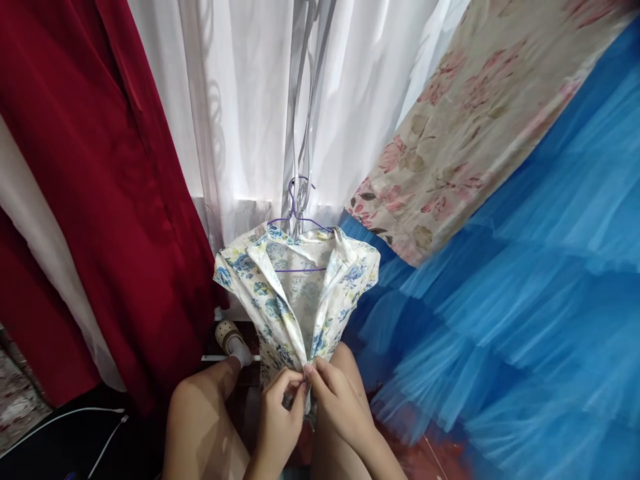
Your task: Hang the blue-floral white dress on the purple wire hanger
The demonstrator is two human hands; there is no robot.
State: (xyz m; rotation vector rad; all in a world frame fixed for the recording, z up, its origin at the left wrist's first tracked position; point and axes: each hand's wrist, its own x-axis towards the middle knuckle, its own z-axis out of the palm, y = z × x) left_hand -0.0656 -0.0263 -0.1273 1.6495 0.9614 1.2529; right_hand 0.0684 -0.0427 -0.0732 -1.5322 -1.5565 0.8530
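A sleeveless floral blouse [273, 307], white with blue and yellow-green flowers, hangs in front of me on a thin purple hanger [294, 212]. Its collar and upper front lie apart in a V, and the hanger's lower bar crosses the opening. Where the two front edges meet, my left hand [281, 407] pinches the cloth between thumb and fingers. Right beside it, my right hand [336, 393] grips the other edge, fingertips almost touching the left ones. Any button between the fingertips is too small or hidden to make out.
White curtains [250, 100] hang behind, with pale ribbons [303, 120] above the hanger. Red cloth [130, 220] is on the left; a pink-flowered cloth [450, 147] and blue tiered tulle [525, 300] fill the right. My knees flank the blouse. White cables [65, 415] lie lower left.
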